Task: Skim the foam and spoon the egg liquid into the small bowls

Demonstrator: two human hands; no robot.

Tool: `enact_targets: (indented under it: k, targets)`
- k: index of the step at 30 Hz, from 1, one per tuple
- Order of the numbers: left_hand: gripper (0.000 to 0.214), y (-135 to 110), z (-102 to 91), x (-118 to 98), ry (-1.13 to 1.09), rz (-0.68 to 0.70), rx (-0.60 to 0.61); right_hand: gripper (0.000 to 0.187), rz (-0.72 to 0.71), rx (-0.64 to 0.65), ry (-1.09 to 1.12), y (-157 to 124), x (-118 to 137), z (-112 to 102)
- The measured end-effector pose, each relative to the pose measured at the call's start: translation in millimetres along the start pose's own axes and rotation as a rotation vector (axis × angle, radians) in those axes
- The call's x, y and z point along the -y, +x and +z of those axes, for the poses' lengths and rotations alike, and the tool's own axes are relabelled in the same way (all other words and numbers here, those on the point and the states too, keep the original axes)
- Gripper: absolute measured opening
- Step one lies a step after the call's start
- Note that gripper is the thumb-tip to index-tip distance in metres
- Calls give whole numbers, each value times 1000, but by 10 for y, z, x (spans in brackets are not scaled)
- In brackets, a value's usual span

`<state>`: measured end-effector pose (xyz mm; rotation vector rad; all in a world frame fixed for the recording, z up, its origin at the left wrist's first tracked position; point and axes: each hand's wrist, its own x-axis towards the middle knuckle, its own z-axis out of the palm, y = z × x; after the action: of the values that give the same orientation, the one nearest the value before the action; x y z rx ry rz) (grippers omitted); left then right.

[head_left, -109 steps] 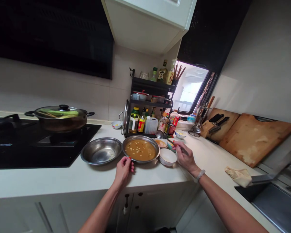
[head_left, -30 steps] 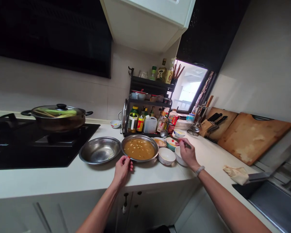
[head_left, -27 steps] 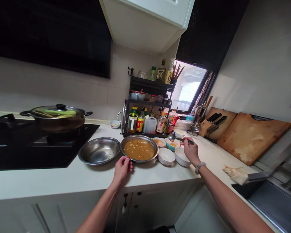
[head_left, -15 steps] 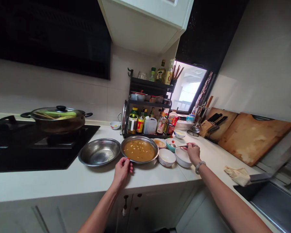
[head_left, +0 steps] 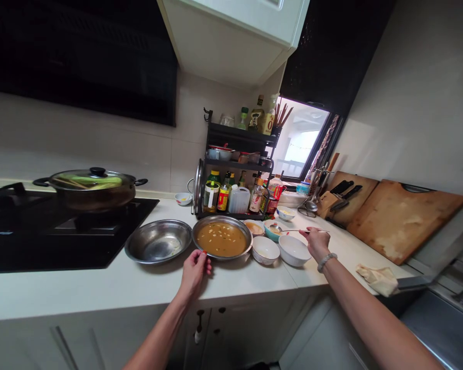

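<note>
At the near rim of a metal bowl (head_left: 228, 257), my left hand (head_left: 195, 271) is closed, thumb on the edge. Brown liquid (head_left: 220, 239) with pale floating bits fills that bowl. My right hand (head_left: 317, 243) grips a spoon (head_left: 295, 230) by its handle. The spoon's head is at the small teal bowl (head_left: 270, 235); whether it touches the contents I cannot tell. Below the right hand's fingers stands a large white bowl (head_left: 294, 256), beside a smaller white bowl (head_left: 265, 255). A little bowl of orange-brown stuff (head_left: 254, 227) sits behind.
An empty-looking metal basin (head_left: 158, 241) stands left of the soup-filled one. On the black stove (head_left: 81, 252) is a lidded pot (head_left: 96, 195). A black rack (head_left: 237, 164) of bottles stands behind. To the right are a knife block (head_left: 327, 204), cutting boards (head_left: 403, 218) and a cloth (head_left: 377, 279).
My right hand has shifted a little to the right with the spoon, uncovering more of the large white bowl. My left hand stays at the metal bowl's rim.
</note>
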<state>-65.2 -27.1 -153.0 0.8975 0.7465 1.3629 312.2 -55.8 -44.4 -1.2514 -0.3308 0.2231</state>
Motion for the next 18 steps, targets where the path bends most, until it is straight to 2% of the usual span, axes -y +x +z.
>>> enact_targets:
  k: [10,18]
  targets:
    - [42,-16,13,-26,12,13,-4,18,-52,121,46,-102,95,6]
    - [41,-47,32,-67,5,2,-4,16,-96,291,95,-563,142,169]
